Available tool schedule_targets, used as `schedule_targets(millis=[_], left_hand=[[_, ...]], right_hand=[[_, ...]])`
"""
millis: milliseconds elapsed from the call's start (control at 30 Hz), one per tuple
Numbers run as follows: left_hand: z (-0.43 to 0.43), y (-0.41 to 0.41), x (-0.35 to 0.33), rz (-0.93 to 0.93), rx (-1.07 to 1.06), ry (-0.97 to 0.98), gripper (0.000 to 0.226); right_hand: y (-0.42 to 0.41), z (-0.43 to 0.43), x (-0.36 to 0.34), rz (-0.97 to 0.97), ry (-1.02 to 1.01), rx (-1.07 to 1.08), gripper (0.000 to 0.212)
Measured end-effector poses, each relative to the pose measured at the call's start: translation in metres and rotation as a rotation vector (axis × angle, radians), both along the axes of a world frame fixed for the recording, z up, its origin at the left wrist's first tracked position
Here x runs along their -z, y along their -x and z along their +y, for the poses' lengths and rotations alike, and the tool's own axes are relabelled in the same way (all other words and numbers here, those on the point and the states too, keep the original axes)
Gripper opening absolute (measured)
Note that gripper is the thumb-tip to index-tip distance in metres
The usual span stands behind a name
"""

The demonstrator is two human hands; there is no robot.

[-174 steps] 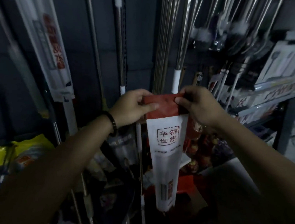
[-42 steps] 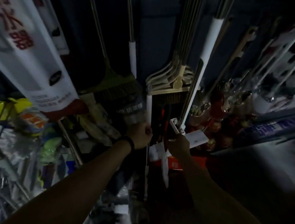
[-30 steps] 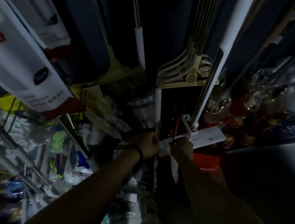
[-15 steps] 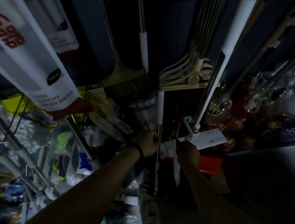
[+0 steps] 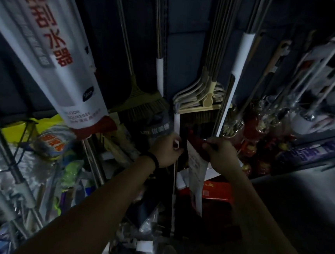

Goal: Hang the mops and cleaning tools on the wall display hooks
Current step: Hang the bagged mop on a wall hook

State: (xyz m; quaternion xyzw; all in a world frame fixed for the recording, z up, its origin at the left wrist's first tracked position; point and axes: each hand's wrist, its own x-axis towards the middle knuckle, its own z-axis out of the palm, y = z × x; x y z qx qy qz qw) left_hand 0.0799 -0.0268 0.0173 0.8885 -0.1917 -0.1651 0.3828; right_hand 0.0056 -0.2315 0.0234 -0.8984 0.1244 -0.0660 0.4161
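Red-topped white plastic sleeve pack [image 5: 196,168] hangs lengthwise below the right hand [image 5: 222,154], whose fingers pinch its red header; the left hand [image 5: 166,150], just beside, grips a thin metal pole [image 5: 174,184].

**Right grip** [image 5: 220,151]: half a second ago it was set low by the clip of a white flat mop head, with no red showing. It is now a little higher and pinches the red header [image 5: 196,142] of the white packaged sleeve [image 5: 196,170], which hangs below it.

**Left grip** [image 5: 167,149]: 5.8 s ago it shared that red header at chest height. It has since moved to the thin pole [image 5: 176,121] and is curled round it just under the pole's white section.

**Red header**: formerly held in both grips, now in the right alone.

**View**: tipped downward since the first picture. The floor squeegee pack [image 5: 53,52] now fills more of the upper left.
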Motion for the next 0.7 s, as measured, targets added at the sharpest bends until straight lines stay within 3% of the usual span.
schedule_targets(millis=[200, 367, 467, 600, 700], left_hand=[[0.018, 0.001, -0.06, -0.13, 0.048, 0.118, 0.063], [0.039, 0.011, -0.119, -0.216, 0.182, 0.255, 0.066], [0.052, 0.019, -0.161, -0.289, 0.254, 0.254, 0.053], [0.076, 0.026, -0.213, -0.461, 0.284, 0.209, 0.015], [0.096, 0.035, -0.249, -0.482, 0.325, 0.238, 0.008]], right_hand=[[0.024, 0.018, -0.067, -0.126, 0.054, -0.048, 0.022], [0.043, 0.031, -0.13, -0.195, 0.184, -0.104, 0.017], [0.052, 0.043, -0.173, -0.225, 0.232, -0.141, 0.018], [0.063, 0.063, -0.223, -0.259, 0.306, -0.14, 0.017], [0.072, 0.082, -0.259, -0.284, 0.347, -0.143, 0.017]])
